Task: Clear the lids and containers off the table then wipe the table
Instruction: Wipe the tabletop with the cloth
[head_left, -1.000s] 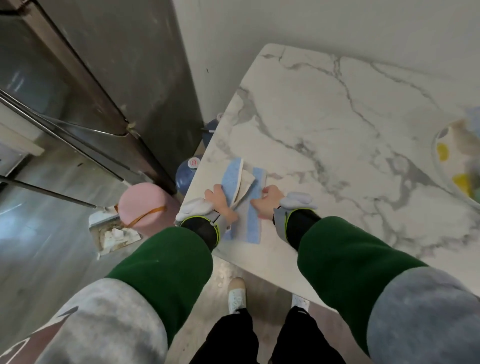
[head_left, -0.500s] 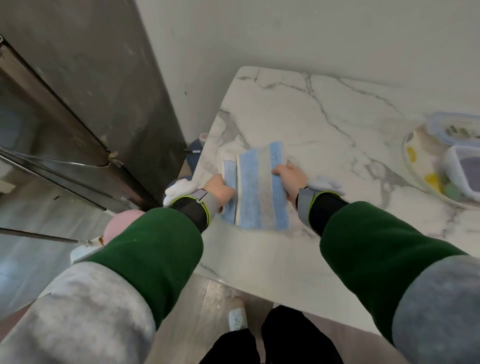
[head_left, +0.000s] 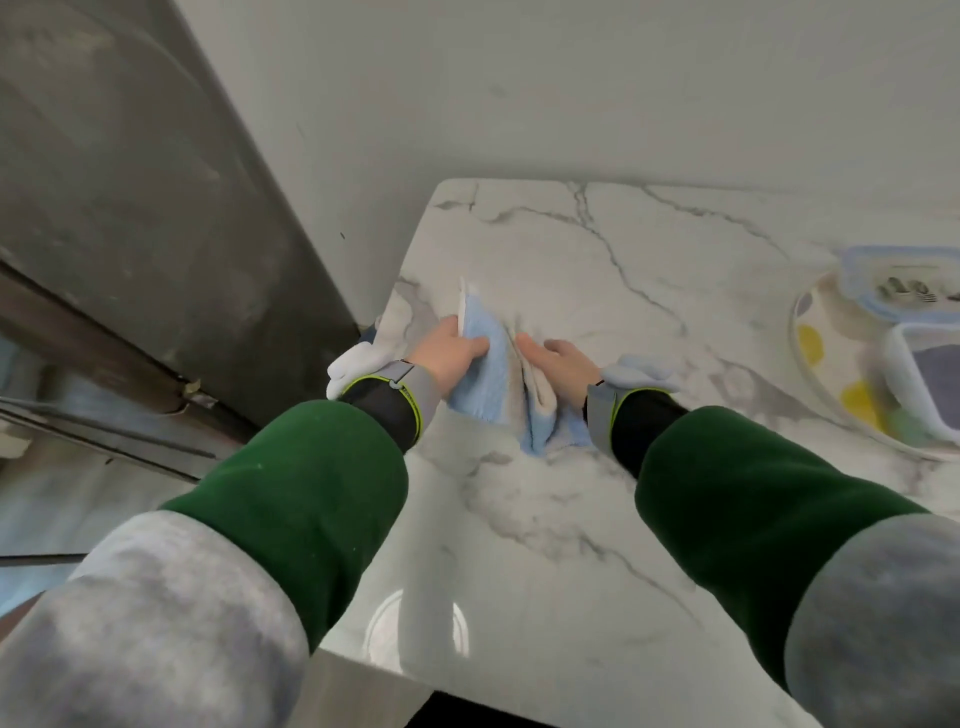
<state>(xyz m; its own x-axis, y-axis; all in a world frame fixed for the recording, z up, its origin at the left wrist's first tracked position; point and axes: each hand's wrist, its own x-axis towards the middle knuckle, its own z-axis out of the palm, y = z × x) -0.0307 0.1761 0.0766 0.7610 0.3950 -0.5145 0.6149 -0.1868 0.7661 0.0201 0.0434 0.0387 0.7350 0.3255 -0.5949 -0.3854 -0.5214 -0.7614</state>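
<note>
A blue and white striped cloth (head_left: 493, 379) lies bunched into folds on the white marble table (head_left: 571, 519), near its left edge. My left hand (head_left: 449, 353) grips the cloth's left part, thumb over the blue fabric. My right hand (head_left: 561, 364) holds the cloth's right fold from the other side. At the far right a round spotted tray (head_left: 821, 358) carries a clear container with a blue-rimmed lid (head_left: 893, 286) and a second white-walled container (head_left: 930, 379), both cut off by the frame edge.
A dark metal appliance door (head_left: 130, 208) stands to the left of the table, with a narrow gap between. A white wall (head_left: 571, 88) runs behind the table. The table's near edge (head_left: 415, 670) is close to my body.
The cloth lay flat and spread half a second ago; now both hands have pushed it together into upright folds. My view has shifted closer over the table.
</note>
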